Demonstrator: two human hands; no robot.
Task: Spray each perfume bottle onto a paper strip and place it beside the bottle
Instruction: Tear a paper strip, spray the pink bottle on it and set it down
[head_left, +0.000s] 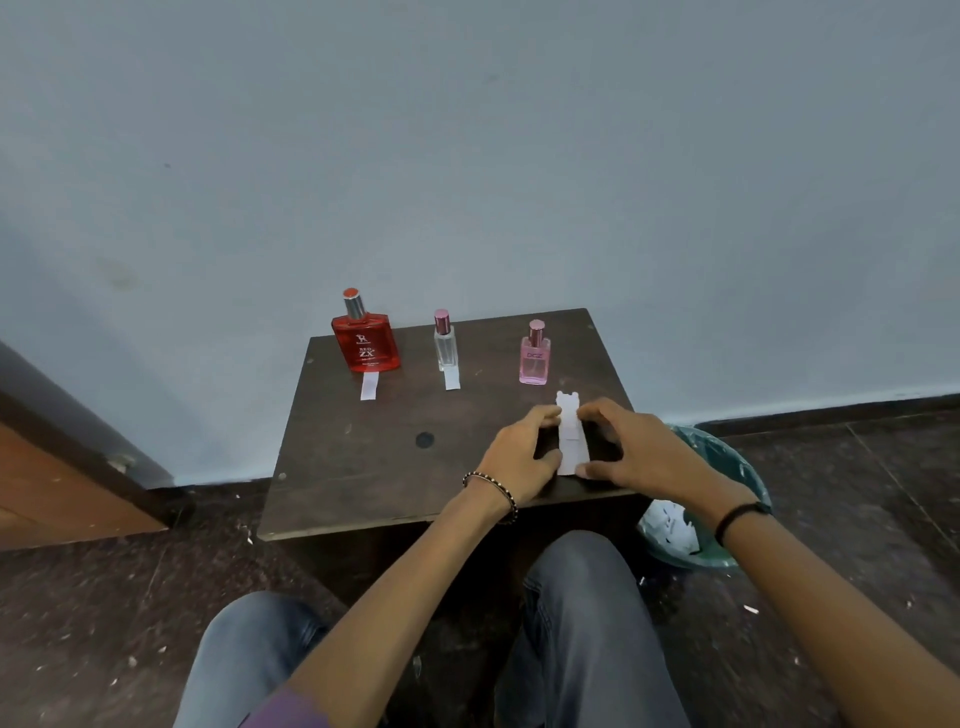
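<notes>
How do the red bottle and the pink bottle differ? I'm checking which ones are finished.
The red bottle is wide, with a silver and red cap; the pink bottle is narrower and smaller, with a pink cap. The red bottle has a paper strip lying in front of it; the pink bottle has none yet, and both hands hold paper nearer the table's front edge. Both stand upright and capped.

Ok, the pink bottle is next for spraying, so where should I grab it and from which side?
Grip the pink bottle low on its flat rectangular body, below the cap. It stands upright with nothing at its right. Come from the right with the right hand, probably easiest, since the paper strips lie in front.
</notes>
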